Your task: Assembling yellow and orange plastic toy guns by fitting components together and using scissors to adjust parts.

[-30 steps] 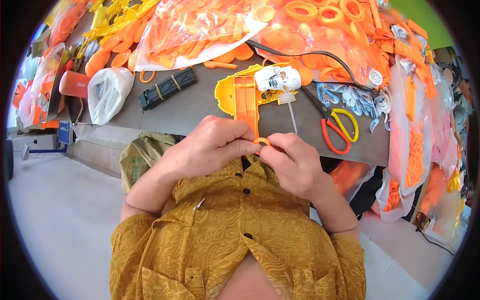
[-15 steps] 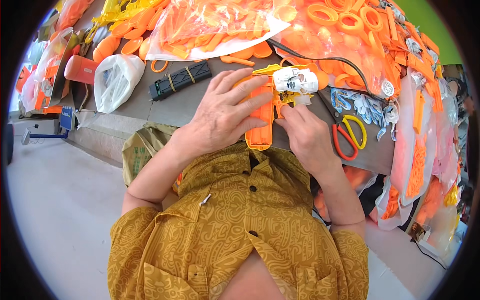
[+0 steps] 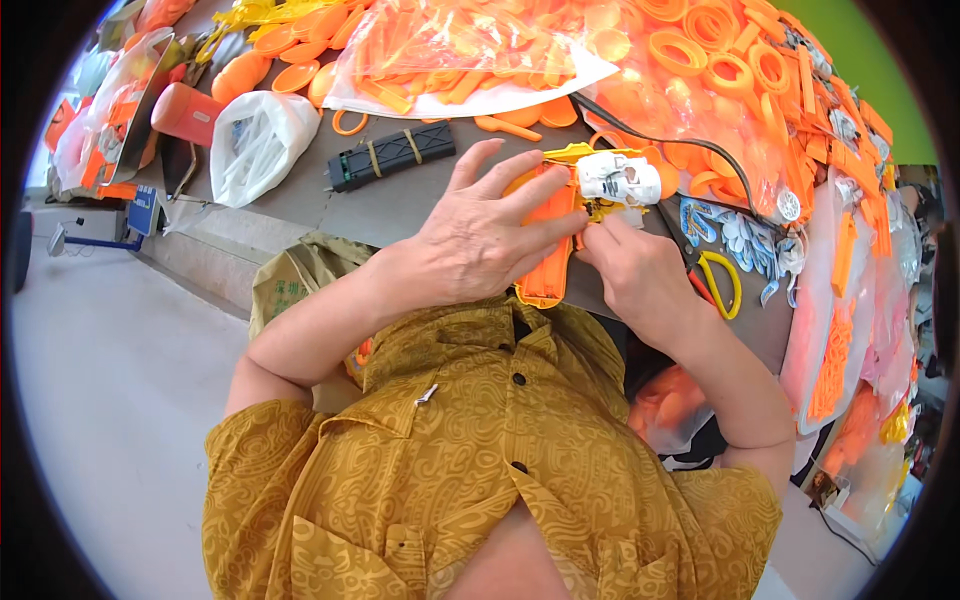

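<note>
Centrally, at the near edge of a grey work table (image 3: 345,215), a yellow-and-orange plastic housing (image 3: 546,275) lies under a worker's two bare hands. The left hand (image 3: 475,235) reaches in from the lower left, back upward and fingers fanned, and rests spread across the housing rather than clenched around it. The right hand (image 3: 635,270) comes in from the lower right with the wrist bent inward, thumb and fingertips drawn together at the housing's right side; whether they pinch a small part cannot be told.

The housing shows a bright orange, long, trough-like section pointing toward the worker, rimmed in yellow, with more yellow at its far end. Much of its middle is hidden by the left hand. A white cylindrical piece (image 3: 620,180) with dark marks sits at its upper right.

Just beyond the right hand lie a red handle (image 3: 699,287) and a yellow handle (image 3: 722,287) of a cutting tool, near blue-and-white pieces (image 3: 735,237). To the left are a black ribbed block (image 3: 392,157) bound with two tan bands, an orange ring (image 3: 350,122) and a white plastic bag (image 3: 262,150). Farther back, a clear bag (image 3: 460,50) of orange parts spreads across the table, with a black cable (image 3: 670,137) curving to its right.
</note>
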### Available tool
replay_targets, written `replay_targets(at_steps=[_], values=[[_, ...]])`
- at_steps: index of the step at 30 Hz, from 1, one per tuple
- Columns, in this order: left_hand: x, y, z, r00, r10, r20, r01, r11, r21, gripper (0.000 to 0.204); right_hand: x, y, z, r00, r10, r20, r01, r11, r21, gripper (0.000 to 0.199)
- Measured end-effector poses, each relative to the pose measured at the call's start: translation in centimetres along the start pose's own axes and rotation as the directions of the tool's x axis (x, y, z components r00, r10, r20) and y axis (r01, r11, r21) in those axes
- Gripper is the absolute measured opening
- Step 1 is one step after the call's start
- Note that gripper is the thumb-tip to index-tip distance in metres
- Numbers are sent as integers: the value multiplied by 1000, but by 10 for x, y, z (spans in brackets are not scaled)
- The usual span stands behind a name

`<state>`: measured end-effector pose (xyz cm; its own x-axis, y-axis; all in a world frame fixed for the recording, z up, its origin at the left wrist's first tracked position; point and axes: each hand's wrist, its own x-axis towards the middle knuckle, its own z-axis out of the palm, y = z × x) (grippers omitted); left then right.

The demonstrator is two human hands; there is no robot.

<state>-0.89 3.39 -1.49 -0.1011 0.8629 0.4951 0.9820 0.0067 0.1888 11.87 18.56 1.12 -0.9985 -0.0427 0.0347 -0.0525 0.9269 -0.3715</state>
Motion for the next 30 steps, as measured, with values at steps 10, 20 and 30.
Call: replay_targets(at_steps=[10,20,30], values=[[-2,0,7,1000,22,-16,-23,999,-34,27,0,-2,4,997,56,46,-60,995,78,14],[-38,-47,-46,917,-380,-123,400,867,299,46,-17,-19,3,972,156,-177,-111,965,236,25],[-49,-37,-47,742,-632,-224,631,771,-85,41,-25,-32,26,973,35,-226,-26,999,43,62]])
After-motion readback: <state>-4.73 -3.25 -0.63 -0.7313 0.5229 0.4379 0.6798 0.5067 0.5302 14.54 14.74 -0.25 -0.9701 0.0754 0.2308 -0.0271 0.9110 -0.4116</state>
